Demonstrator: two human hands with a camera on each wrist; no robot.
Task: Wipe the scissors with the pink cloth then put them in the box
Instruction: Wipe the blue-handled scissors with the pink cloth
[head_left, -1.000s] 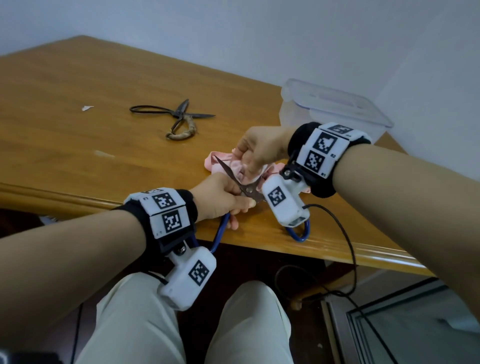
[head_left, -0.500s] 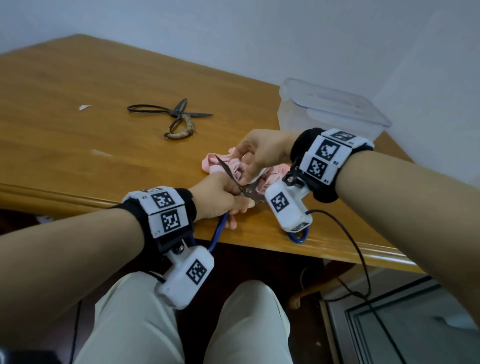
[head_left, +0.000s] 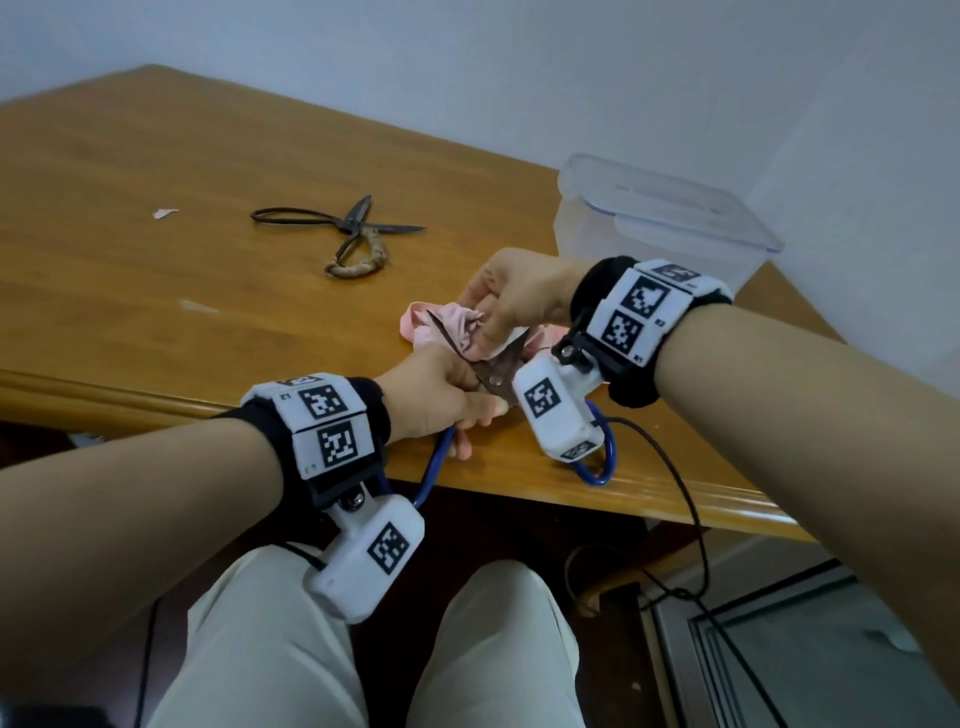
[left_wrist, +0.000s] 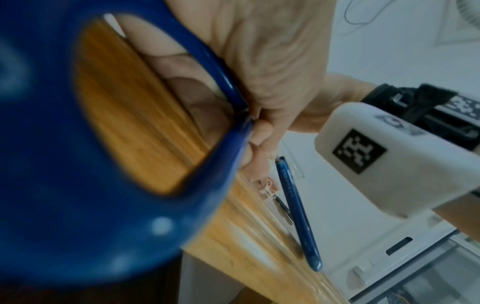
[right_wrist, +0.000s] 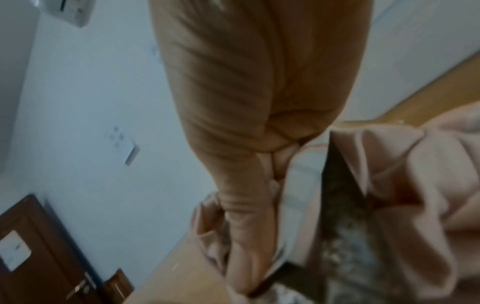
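Note:
Blue-handled scissors lie spread open at the table's front edge, blades dark and stained. My left hand grips them at the handles near the pivot; a blue handle loop fills the left wrist view. My right hand pinches the pink cloth against one blade, which shows in the right wrist view as a dark blade wrapped in pink cloth. The clear plastic box stands with its lid on at the back right.
A second, old dark pair of scissors lies open on the wooden table further back. A small white scrap sits at the left. A black cable hangs off the table's front edge by my right wrist.
My right hand with the cloth has shifted slightly along the blade, towards the pivot. The left hand keeps its hold on the scissors.

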